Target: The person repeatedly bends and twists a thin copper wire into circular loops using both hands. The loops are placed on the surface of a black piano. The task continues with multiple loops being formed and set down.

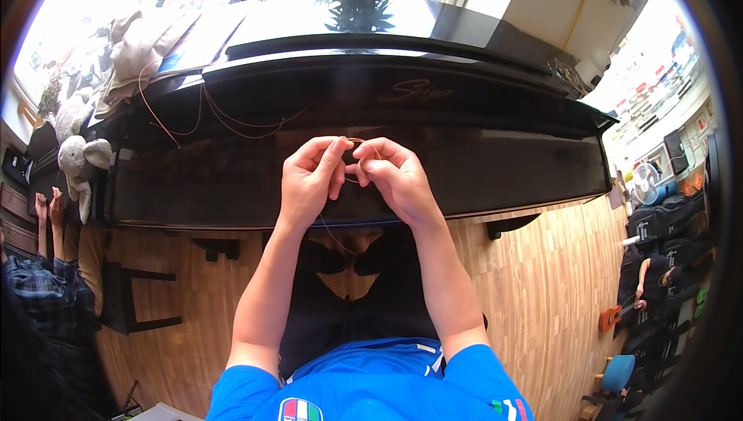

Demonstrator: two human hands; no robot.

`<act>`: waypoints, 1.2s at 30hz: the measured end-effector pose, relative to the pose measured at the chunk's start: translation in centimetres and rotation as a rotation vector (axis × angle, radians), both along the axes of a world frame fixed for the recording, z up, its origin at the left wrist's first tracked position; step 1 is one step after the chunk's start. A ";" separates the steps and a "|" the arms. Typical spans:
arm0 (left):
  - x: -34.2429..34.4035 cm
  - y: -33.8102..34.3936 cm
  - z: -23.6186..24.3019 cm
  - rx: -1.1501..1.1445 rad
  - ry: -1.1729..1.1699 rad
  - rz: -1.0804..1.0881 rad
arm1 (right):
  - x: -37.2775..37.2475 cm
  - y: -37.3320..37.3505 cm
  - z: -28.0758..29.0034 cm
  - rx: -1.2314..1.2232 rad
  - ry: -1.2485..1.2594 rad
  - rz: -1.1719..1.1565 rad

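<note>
Shiny black piano (503, 166) sits below the left fingers (331, 159) and right fingers (391, 152), both pinched on a thin coppery wire loop (355, 140); light tension probably avoids kinks, imo.

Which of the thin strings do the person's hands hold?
The looped string between the left hand and right hand; the other strings trail loose across the black piano, further left.

Blown-out glare, upper left
</note>
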State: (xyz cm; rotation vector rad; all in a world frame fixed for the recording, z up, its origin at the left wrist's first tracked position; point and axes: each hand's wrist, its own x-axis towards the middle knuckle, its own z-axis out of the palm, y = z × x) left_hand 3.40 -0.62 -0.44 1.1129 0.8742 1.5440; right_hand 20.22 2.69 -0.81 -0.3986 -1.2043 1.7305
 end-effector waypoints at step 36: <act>-4.1 -3.9 3.2 -0.262 0.036 -0.231 | 1.3 -0.7 -0.6 0.086 0.015 -0.256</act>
